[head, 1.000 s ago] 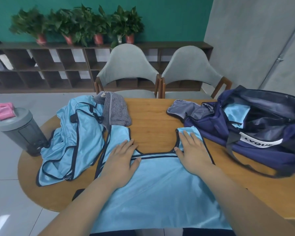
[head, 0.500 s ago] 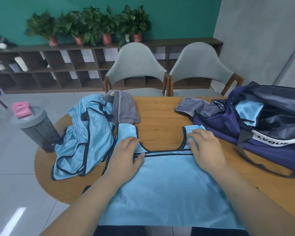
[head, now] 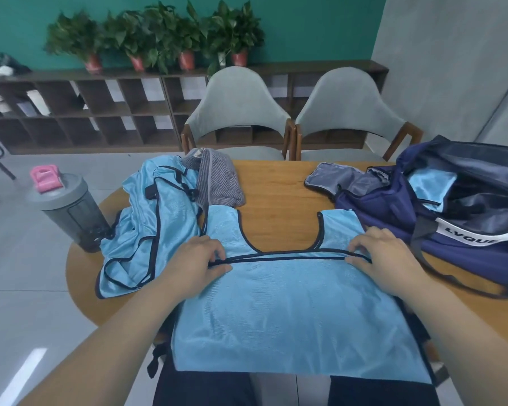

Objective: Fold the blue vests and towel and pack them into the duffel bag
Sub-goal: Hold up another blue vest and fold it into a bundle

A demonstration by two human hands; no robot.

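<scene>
- Your left hand (head: pixel 198 260) and right hand (head: pixel 386 257) are on the spread blue vest (head: pixel 291 312). The fingers of both are curled, and each hand pinches the dark trim just below the neckline.
- This vest lies flat on the wooden table (head: pixel 279 197), with its hem hanging over the near edge.
- A crumpled blue vest (head: pixel 147 230) lies to the left and touches the spread one's left strap.
- A striped grey towel (head: pixel 219 186) sits bunched just behind that strap.
- The navy duffel bag (head: pixel 393 212) lies open on the right, with a folded blue piece (head: pixel 428 186) visible inside.
- A grey bottle (head: pixel 71 215) with a pink lid stands at the table's left edge.
- Two grey chairs (head: pixel 238 104) face you across the table.
</scene>
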